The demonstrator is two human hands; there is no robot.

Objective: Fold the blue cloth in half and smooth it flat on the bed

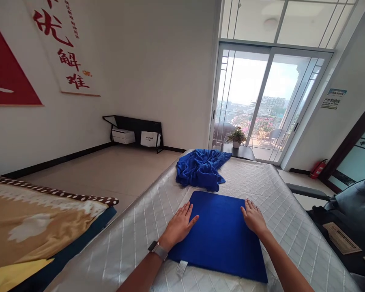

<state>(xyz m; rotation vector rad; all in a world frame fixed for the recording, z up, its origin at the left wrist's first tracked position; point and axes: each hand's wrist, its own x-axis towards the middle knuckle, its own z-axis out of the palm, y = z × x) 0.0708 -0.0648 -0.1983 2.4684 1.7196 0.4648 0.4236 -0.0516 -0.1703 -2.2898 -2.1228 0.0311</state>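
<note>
A flat, smooth blue rectangle of what looks like cloth (220, 235) lies on the silvery quilted bed cover (140, 239), with a small white tag (181, 268) at its near edge. My left hand (180, 224), with a watch on the wrist, rests flat on its left edge, fingers stretched out and thumb apart. On the opposite edge, my right hand (253, 215) lies palm down with its fingers extended. Neither hand grips anything. Just beyond the rectangle sits a crumpled blue cloth (199, 168) in a loose heap.
A tan patterned blanket (45, 227) lies to the left. Along the far wall stands a low black rack (136, 129) with white boxes. A potted plant (236, 138) stands on a small table by the sliding glass door. A blue-grey seat (359, 202) is at right.
</note>
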